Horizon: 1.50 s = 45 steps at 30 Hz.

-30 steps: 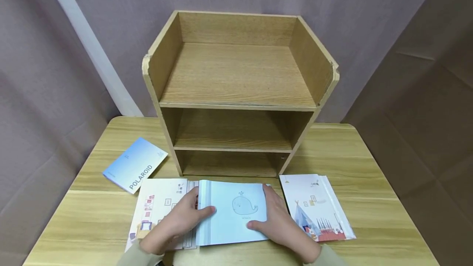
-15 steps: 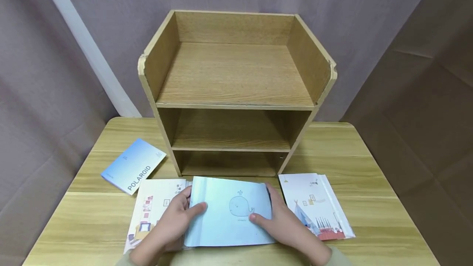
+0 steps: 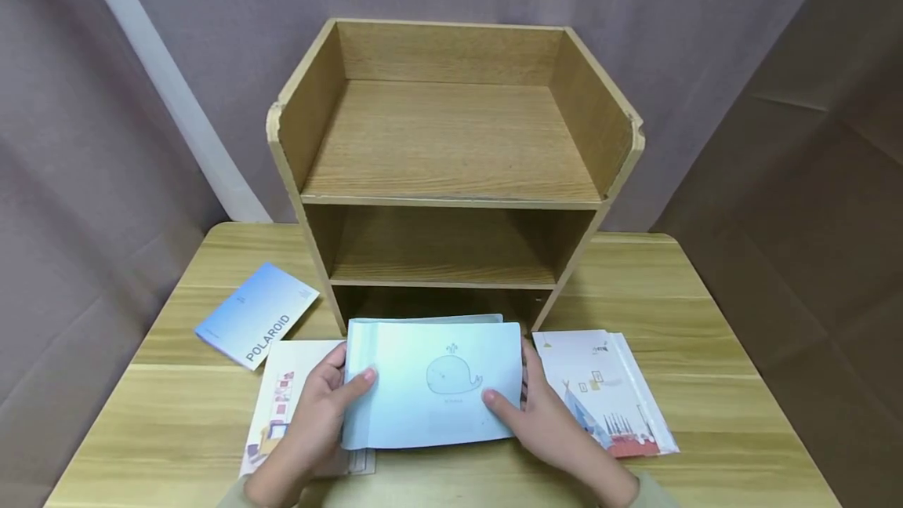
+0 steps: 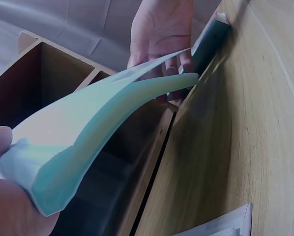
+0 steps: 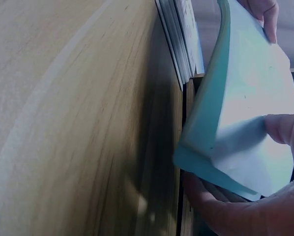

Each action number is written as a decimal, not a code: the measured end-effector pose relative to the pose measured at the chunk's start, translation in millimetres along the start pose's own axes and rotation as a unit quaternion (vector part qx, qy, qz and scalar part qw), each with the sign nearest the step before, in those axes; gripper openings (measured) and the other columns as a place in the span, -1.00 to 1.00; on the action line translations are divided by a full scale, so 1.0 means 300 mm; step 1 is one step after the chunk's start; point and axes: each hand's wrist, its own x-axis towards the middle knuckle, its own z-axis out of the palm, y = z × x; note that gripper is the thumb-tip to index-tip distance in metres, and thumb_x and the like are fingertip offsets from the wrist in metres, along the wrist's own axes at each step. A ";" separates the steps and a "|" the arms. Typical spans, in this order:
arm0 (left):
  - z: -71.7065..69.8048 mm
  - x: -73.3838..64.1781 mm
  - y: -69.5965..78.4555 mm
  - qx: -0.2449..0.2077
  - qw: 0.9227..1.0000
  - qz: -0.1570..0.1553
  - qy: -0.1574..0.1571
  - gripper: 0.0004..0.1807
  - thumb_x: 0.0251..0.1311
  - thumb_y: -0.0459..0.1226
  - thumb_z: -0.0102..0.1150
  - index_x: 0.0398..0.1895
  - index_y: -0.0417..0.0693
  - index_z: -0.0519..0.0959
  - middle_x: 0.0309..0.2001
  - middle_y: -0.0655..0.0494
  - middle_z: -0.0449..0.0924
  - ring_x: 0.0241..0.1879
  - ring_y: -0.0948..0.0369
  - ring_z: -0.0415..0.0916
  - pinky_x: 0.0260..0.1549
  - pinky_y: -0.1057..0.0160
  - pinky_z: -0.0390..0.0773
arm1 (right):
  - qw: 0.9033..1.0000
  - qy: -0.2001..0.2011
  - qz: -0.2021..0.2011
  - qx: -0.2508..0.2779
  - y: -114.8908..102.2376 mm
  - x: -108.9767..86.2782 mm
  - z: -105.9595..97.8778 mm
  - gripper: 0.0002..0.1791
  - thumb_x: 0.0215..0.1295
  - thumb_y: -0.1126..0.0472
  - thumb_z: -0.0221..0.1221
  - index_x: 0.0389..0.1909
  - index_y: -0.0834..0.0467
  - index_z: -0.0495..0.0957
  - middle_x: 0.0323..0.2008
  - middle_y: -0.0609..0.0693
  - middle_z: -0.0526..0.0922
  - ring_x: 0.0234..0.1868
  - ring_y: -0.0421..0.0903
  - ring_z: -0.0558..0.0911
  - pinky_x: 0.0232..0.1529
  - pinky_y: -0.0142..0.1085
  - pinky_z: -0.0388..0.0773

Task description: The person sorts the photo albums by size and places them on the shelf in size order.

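A light-blue soft-covered booklet (image 3: 402, 406) with a line drawing of a whale is held up in front of the shelf, tilted toward the head camera. My left hand (image 3: 320, 406) grips its left edge, thumb on the cover and fingers behind. On the opposite edge my right hand (image 3: 543, 414) grips it the same way, thumb below the whale's tail. Both wrist views show the booklet (image 4: 102, 113) bowed between the hands. Behind its upper edge, part of another pale-blue sheet or cover shows in the head view.
A wooden shelf unit (image 3: 455, 201) stands at the back of the wooden table (image 3: 712, 414). Left lie a blue booklet marked POLAROID (image 3: 257, 316) and a white illustrated book (image 3: 282, 390), partly hidden by my left hand. Another white illustrated book (image 3: 600, 390) lies on the right.
The whale booklet has shifted left and then risen toward the shelf, held by both hands. It now covers part of the shelf's lowest opening. The other books stay put.
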 end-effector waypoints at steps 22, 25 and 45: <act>-0.006 0.008 0.041 -0.051 0.998 0.033 0.005 -0.50 0.37 -0.31 0.02 0.35 -0.11 0.24 0.08 -0.10 0.54 -0.05 0.00 0.59 -0.08 -0.01 0.60 | 0.974 0.031 -0.130 0.181 -0.032 -0.016 0.005 -0.57 0.39 0.25 0.14 0.18 0.24 0.22 -0.05 0.19 0.61 -0.18 0.06 0.69 -0.26 -0.13 0.67; 0.004 0.013 0.047 0.021 0.999 0.047 0.008 -0.49 0.40 -0.24 0.02 0.38 0.09 0.21 0.08 -0.11 0.53 -0.06 -0.02 0.59 -0.14 0.01 0.63 | 0.970 0.075 -0.154 0.173 -0.043 -0.018 0.017 -0.61 0.41 0.28 0.10 0.16 0.23 0.22 -0.10 0.17 0.60 -0.32 0.04 0.68 -0.45 -0.10 0.67; 0.039 -0.004 0.124 0.376 0.898 0.226 -0.027 0.41 0.03 -0.31 0.45 0.47 0.15 -0.64 0.52 0.16 -0.59 0.46 0.09 -0.17 0.36 0.27 -0.07 | 0.890 0.227 -0.362 0.158 -0.141 0.038 -0.021 -0.52 0.28 0.67 -0.06 0.21 0.51 0.13 0.00 0.31 0.48 -0.08 -0.02 0.56 -0.17 -0.37 0.59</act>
